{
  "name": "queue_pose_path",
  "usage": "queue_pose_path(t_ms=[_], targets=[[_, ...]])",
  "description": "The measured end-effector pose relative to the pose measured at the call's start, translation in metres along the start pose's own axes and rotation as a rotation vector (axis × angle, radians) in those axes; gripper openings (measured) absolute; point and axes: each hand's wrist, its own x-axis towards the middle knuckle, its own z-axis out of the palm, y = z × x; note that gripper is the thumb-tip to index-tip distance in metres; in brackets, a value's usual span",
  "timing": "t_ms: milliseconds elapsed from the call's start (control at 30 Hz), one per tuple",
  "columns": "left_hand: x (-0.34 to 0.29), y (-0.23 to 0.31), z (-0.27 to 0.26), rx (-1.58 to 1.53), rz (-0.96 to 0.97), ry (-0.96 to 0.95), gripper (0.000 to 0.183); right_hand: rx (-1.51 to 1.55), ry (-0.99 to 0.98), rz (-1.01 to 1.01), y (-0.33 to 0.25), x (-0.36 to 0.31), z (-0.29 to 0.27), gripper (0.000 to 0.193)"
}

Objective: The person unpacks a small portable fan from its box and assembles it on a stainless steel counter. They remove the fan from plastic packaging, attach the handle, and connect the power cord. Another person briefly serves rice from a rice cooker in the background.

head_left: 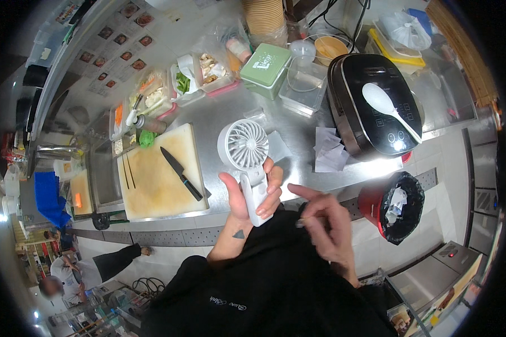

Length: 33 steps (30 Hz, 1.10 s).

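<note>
My left hand (253, 194) is wrapped round the white handle of a handheld fan (246, 145), with the round slatted head facing up above my fingers. To the right of it, my right hand (327, 224) is raised in front of my dark clothing. Its index finger points toward the fan's handle without touching it, and the other fingers are bent. Whether the small pale spot by those bent fingers is a fingertip or an object, I cannot tell. Left of the fan, a cutting board (152, 196) lies on the steel counter with a black knife (181, 173) and two thin dark sticks (129, 171).
Behind are tubs of cut vegetables (183, 83), a green box (266, 64) and a clear container (303, 84). A black cooker (371, 126) bears a white spoon (383, 102). White papers (329, 150) lie beside it. A lined bin (376, 205) stands below; another person (73, 275) is far left.
</note>
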Motion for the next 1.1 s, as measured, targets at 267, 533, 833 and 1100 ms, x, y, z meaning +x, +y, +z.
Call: queue_pose_path(t_ms=[267, 533, 833, 1100], targets=[[0.003, -0.046, 0.024, 0.430, 0.212, 0.287, 0.101, -0.036, -0.010, -0.093, -0.013, 0.012, 0.017, 0.010], [-0.003, -0.063, 0.013, 0.294, 0.161, 0.074, 0.100, -0.003, 0.002, -0.134, -0.009, 0.002, 0.002, 0.015], [-0.004, -0.072, 0.015, 0.630, 0.321, 0.357, 0.083, -0.260, -0.034, -0.124, -0.001, 0.000, 0.008, 0.015], [0.003, -0.059, 0.028, 0.386, 0.144, 0.280, 0.085, 0.142, 0.102, 0.077, -0.004, -0.012, -0.042, 0.003]])
